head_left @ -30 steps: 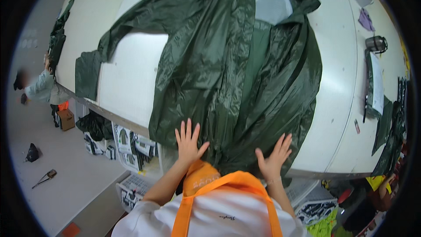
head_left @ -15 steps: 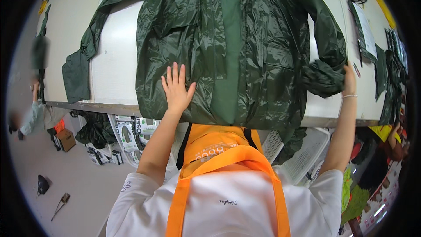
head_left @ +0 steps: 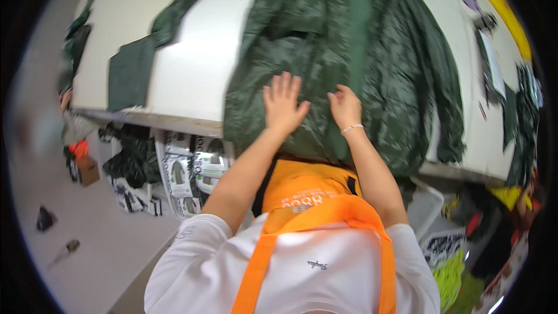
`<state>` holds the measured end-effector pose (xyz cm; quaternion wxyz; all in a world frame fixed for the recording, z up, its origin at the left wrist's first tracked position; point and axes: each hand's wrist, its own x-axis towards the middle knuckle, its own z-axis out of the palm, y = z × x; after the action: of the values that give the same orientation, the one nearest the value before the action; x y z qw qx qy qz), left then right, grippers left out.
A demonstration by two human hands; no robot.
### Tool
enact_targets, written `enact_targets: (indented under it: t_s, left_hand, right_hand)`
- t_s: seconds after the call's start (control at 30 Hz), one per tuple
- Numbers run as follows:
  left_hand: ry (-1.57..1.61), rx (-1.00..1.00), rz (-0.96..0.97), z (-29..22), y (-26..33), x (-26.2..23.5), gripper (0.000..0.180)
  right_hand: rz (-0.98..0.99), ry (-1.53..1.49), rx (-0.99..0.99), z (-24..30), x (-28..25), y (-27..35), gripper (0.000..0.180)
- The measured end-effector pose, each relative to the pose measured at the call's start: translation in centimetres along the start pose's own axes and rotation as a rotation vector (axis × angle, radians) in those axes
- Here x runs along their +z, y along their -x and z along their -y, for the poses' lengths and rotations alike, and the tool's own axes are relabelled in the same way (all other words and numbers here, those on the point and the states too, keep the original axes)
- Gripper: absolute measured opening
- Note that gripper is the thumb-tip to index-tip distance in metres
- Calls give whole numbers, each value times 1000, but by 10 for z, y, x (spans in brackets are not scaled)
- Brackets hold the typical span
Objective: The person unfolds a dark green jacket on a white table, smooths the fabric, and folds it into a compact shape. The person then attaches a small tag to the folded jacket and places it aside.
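Observation:
A dark green, shiny rain jacket (head_left: 290, 52) lies spread front-up on the white table, its hem at the near edge. My left hand (head_left: 283, 104) rests flat on the front panel left of the opening, fingers spread. My right hand (head_left: 347, 110), with a bracelet at the wrist, is at the lower end of the front opening. Its fingers are curled in against the jacket's front edge, with the fingertips partly hidden. The left sleeve (head_left: 131, 72) stretches out across the table, and the right sleeve (head_left: 444, 93) hangs down along the jacket's side.
White baskets with packaged goods (head_left: 180, 174) stand below the table edge, beside dark green garments (head_left: 133, 160). A clipboard with paper (head_left: 493, 61) and a pen (head_left: 482, 110) lie at the table's right. At the far left, another person's hand (head_left: 65, 100) touches the table edge.
My right hand has let go of the bunched right sleeve end and moved left to the front opening. That sleeve now lies straighter. My left hand stays flat on the jacket; the view has shifted.

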<state>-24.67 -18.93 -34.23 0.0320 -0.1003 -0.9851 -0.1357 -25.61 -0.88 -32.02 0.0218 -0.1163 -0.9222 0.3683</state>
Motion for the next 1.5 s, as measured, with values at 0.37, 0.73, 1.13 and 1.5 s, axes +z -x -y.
enact_targets:
  t_s: [0.37,0.73,1.13,1.5]
  left_hand:
    - [935,-300,669,-81,42,-75,56]
    - [2150,-1094,167,-98,29,17,19]
    - [2137,-1203,246,-100,32,-2,14]
    - [2133,-1021,697,-132,21,-3,32]
  right_hand:
    - [285,-917,397,31,-31,1,21]
    - [242,-775,277,-14,-52,50,34]
    - [62,-108,246,-87,-89,54,27]
    - [159,259,-102,-25,-91,87,41]
